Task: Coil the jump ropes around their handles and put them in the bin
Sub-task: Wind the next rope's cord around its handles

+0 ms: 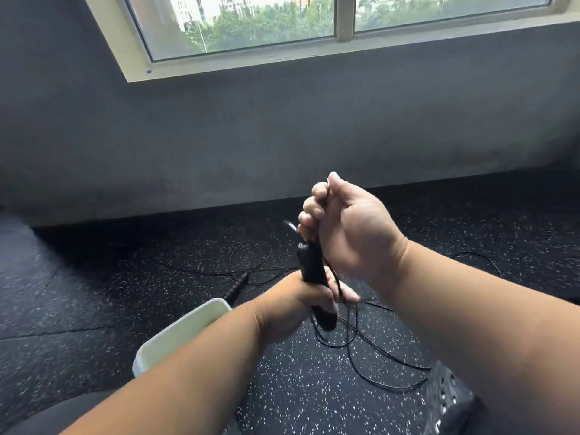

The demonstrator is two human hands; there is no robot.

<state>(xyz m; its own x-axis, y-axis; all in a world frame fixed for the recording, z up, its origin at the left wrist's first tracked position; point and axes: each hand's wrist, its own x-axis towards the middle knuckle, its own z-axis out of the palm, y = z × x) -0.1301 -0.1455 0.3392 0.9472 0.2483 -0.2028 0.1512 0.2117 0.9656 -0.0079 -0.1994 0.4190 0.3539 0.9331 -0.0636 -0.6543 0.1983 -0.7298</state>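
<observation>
My left hand (293, 304) grips the lower part of the black jump rope handles (310, 271), held upright. Above them, my right hand (343, 227) is closed on the thin black rope (332, 271), which runs down along the handles. Loose loops of the same rope (370, 362) hang and lie on the floor below. A second black handle (237, 285) with its thin rope (219, 273) lies on the floor beyond the bin. The white bin (175, 332) sits left of my hands, partly hidden by my left forearm.
The floor (94, 293) is black rubber with white speckles. A grey wall (282, 136) with a window stands ahead. A dark perforated object (448, 400) lies at the lower right under my right forearm.
</observation>
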